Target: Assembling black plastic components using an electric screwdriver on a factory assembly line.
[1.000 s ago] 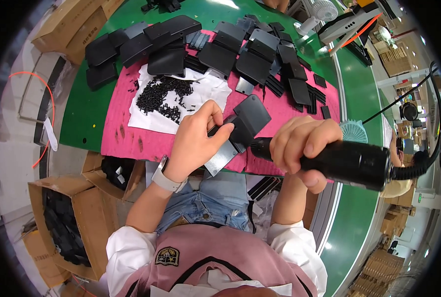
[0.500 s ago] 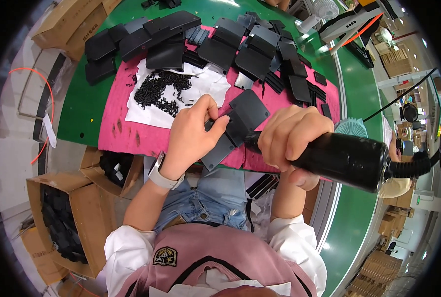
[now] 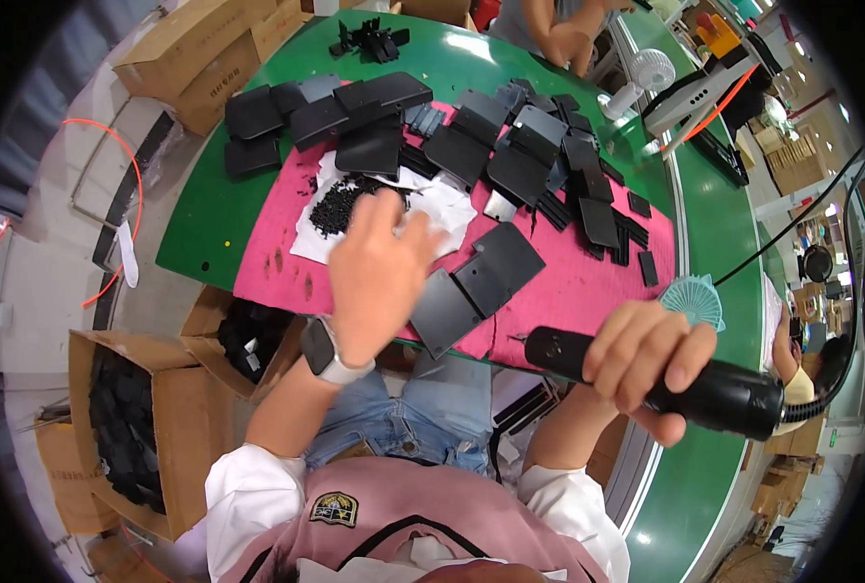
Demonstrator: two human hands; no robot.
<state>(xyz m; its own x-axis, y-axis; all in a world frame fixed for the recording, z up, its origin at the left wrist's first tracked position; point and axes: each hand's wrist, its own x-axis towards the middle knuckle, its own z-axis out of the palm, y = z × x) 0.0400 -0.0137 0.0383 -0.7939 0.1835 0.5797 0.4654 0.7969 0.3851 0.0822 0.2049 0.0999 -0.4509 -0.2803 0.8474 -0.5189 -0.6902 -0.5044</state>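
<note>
My right hand [image 3: 646, 364] is wrapped around a black electric screwdriver [image 3: 719, 396], held off the table's near edge with its bit pointing left. My left hand [image 3: 382, 277], slightly blurred, is over a pile of small black screws [image 3: 335, 209] on a white cloth [image 3: 452, 216]. Its fingers are apart, and no object shows in them. Between the hands lies a dark hinged plastic piece [image 3: 467, 291] made of flat plates, on the pink mat [image 3: 569, 301]. Neither hand touches it.
Several black plastic parts [image 3: 520, 170] are stacked across the mat's far side. A small white fan [image 3: 649, 71] and a teal fan guard [image 3: 693, 301] stand to the right. Cardboard boxes of black parts [image 3: 151, 428] sit at lower left. Another person's arm [image 3: 561, 39] shows beyond the table.
My left hand has left the hinged piece and moved over the screws. The screwdriver in my right hand has drawn back from the piece, baring its bit. The view has shifted.
</note>
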